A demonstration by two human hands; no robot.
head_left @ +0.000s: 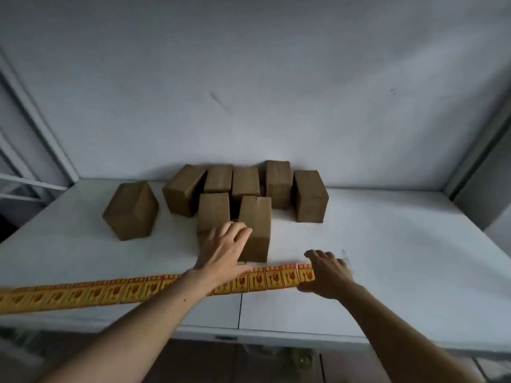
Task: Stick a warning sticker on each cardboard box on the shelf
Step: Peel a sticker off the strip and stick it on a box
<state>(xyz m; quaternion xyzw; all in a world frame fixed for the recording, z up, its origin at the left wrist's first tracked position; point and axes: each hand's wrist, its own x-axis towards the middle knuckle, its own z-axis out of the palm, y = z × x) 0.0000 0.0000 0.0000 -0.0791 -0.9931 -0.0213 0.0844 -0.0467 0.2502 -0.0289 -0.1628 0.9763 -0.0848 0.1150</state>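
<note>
Several brown cardboard boxes stand grouped on a white shelf (387, 244), most near the back wall. One box (255, 230) stands closest to me, another (213, 211) just left of it, and a tilted one (131, 211) sits apart at the left. A long strip of yellow-and-red warning stickers (83, 294) lies across the shelf's front. My left hand (224, 247) reaches over the strip, fingers spread, touching the two nearest boxes. My right hand (326, 275) rests with spread fingers on the strip's right end.
A grey wall (249, 92) closes the back of the shelf. Metal uprights stand at the left (36, 120) and right (475, 150). A seam (240, 308) splits the shelf board near the front edge. A lower level shows dimly below.
</note>
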